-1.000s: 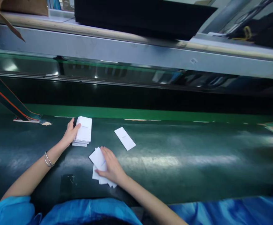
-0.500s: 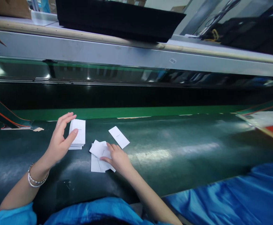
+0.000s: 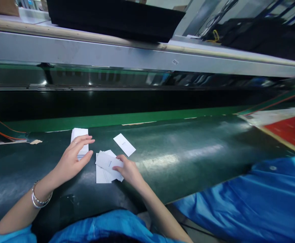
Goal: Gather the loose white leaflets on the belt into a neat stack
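Observation:
A neat stack of white booklets (image 3: 80,132) stands on the dark green worktop (image 3: 178,145). Over its near part hovers my left hand (image 3: 73,158), fingers stretched out and thumb apart, with nothing in its grasp. To the right lies a loose, fanned pile of white booklets (image 3: 102,175). On top of that pile, my right hand (image 3: 129,171) pinches the right end of a white booklet (image 3: 108,162) with small print between thumb and fingers. A single white booklet (image 3: 124,144) rests at a slant beyond my right hand.
Behind the worktop runs a green strip (image 3: 97,122) beside a dark channel, under a grey shelf edge (image 3: 127,55). A black panel (image 3: 112,20) stands on the shelf. At right are a red sheet (image 3: 289,128) and a person's blue sleeve (image 3: 238,199).
My left hand has moved right, from the stack's left side to across its near part. My right hand now pinches the top booklet, which has shifted on the pile. The view has turned slightly right.

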Demonstrator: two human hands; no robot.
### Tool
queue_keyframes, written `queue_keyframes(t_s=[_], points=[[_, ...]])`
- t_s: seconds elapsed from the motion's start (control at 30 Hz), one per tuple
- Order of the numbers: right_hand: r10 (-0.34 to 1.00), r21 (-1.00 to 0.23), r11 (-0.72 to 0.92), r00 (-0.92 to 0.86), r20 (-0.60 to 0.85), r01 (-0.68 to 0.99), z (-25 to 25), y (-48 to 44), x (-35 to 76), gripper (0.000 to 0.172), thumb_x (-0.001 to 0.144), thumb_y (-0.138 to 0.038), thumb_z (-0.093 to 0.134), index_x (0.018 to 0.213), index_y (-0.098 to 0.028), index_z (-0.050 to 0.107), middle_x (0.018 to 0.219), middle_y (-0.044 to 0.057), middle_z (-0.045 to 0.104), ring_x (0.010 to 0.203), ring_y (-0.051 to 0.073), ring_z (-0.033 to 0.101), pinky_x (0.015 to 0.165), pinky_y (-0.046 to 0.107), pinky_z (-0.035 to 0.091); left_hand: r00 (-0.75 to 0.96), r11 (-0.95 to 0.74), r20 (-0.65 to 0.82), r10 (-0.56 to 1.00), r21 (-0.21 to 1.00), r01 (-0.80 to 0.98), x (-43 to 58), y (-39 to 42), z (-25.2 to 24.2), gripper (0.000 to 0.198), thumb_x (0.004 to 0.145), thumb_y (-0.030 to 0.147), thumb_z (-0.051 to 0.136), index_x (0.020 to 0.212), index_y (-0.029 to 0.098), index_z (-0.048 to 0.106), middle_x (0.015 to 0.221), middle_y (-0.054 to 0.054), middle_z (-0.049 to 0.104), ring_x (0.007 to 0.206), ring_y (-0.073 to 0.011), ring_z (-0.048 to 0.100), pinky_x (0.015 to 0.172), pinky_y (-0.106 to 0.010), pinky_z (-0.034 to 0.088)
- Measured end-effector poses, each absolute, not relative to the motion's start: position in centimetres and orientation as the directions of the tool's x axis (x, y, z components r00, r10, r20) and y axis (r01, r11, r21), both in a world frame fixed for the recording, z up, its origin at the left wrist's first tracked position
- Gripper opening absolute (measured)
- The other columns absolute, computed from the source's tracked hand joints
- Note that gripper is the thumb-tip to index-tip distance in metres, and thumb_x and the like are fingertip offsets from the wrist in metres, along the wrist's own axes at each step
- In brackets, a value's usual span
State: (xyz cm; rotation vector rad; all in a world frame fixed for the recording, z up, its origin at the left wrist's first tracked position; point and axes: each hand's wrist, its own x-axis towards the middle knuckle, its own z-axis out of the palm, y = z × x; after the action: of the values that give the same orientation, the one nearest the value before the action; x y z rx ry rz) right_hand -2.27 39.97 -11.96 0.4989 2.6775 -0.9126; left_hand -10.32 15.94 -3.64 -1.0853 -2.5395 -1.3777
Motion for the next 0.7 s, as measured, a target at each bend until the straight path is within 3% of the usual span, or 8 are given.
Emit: queue_keyframes(t_s=[0.1,0.2,0.3,0.43,0.5,0.57,0.63,0.7], points=[[0.206,-0.731,0.584,-0.935,-0.288,0.354,-11.7,41.1,-2.5,0.015,0.073,-0.022,0.06,0.086,-0.015,0.057,0.101,0.004,0.062,0.091,0.017,0.059,0.079,0.028,0.044,-0.746,0.356,0.311,0.589,0.729,0.585,-10.4,16.2,-4.0,0.028,0.089,0.032,0.047,0.116,0.029,0.053,0.123,0.001,0.049,0.117,-0.0124,0.045,0.1,-0.028,0.038],[0.186,-0.86,0.474,-0.976,-0.113,0.19,-10.6,42.1,-2.7,0.021,0.071,-0.033,0.063,0.072,-0.013,0.057,0.112,0.006,0.058,0.104,0.019,0.055,0.091,0.032,0.042,-0.75,0.348,0.274,0.602,0.756,0.555,-10.5,16.3,-4.0,0.028,0.089,0.034,0.047,0.115,0.029,0.053,0.123,0.001,0.049,0.118,-0.0133,0.044,0.1,-0.03,0.038],[0.161,-0.909,0.397,-0.985,-0.066,0.126,-7.8,42.6,-3.0,0.028,0.069,-0.039,0.067,0.074,-0.013,0.061,0.088,0.005,0.063,0.085,0.016,0.059,0.079,0.028,0.046,-0.768,0.318,0.184,0.613,0.832,0.454,-10.4,16.4,-4.0,0.031,0.088,0.041,0.048,0.115,0.028,0.054,0.124,0.0,0.049,0.117,-0.015,0.044,0.102,-0.033,0.037],[-0.103,-0.949,0.307,-0.989,-0.108,0.072,-3.5,41.4,-4.3,0.031,0.062,-0.037,0.074,0.074,-0.011,0.061,0.073,0.002,0.058,0.064,0.009,0.053,0.057,0.018,0.041,-0.597,0.148,-0.169,0.784,0.985,-0.084,-10.1,17.5,-4.9,0.057,0.083,0.06,0.044,0.125,0.021,0.049,0.123,-0.009,0.052,0.116,-0.0215,0.048,0.1,-0.04,0.04],[-0.262,-0.964,0.264,-0.96,-0.099,0.027,-2.2,39.9,-5.1,0.035,0.063,-0.034,0.074,0.087,-0.012,0.061,0.076,0.001,0.057,0.065,0.008,0.053,0.056,0.017,0.041,-0.355,0.081,-0.24,0.903,0.909,-0.409,-9.6,18.2,-5.7,0.068,0.08,0.066,0.043,0.128,0.016,0.047,0.121,-0.014,0.053,0.113,-0.0253,0.051,0.098,-0.044,0.041],[-0.319,-0.959,0.281,-0.946,-0.054,-0.041,-2.0,38.2,-5.9,0.043,0.066,-0.034,0.073,0.1,-0.015,0.057,0.08,0.0,0.057,0.068,0.008,0.054,0.059,0.018,0.043,-0.172,0.031,-0.175,0.97,0.784,-0.62,-9.0,18.8,-6.2,0.069,0.08,0.066,0.045,0.125,0.013,0.05,0.121,-0.017,0.052,0.111,-0.0289,0.051,0.095,-0.047,0.042],[-0.234,-0.919,0.351,-0.967,0.099,-0.179,-2.6,37.0,-6.4,0.042,0.071,-0.035,0.07,0.107,-0.017,0.054,0.088,0.002,0.058,0.076,0.01,0.056,0.067,0.021,0.046,-0.13,-0.037,-0.082,0.988,0.693,-0.72,-8.5,19.1,-6.2,0.061,0.083,0.06,0.045,0.12,0.011,0.054,0.12,-0.018,0.052,0.108,-0.0305,0.053,0.092,-0.047,0.043],[-0.005,-0.812,0.492,-0.933,0.359,-0.315,-3.9,37.0,-6.5,0.033,0.08,-0.035,0.061,0.107,-0.017,0.054,0.098,0.005,0.056,0.084,0.011,0.054,0.075,0.024,0.046,-0.204,-0.149,-0.009,0.979,0.655,-0.741,-8.4,18.9,-5.7,0.052,0.086,0.051,0.044,0.116,0.01,0.056,0.119,-0.018,0.052,0.105,-0.0297,0.055,0.091,-0.047,0.045]])
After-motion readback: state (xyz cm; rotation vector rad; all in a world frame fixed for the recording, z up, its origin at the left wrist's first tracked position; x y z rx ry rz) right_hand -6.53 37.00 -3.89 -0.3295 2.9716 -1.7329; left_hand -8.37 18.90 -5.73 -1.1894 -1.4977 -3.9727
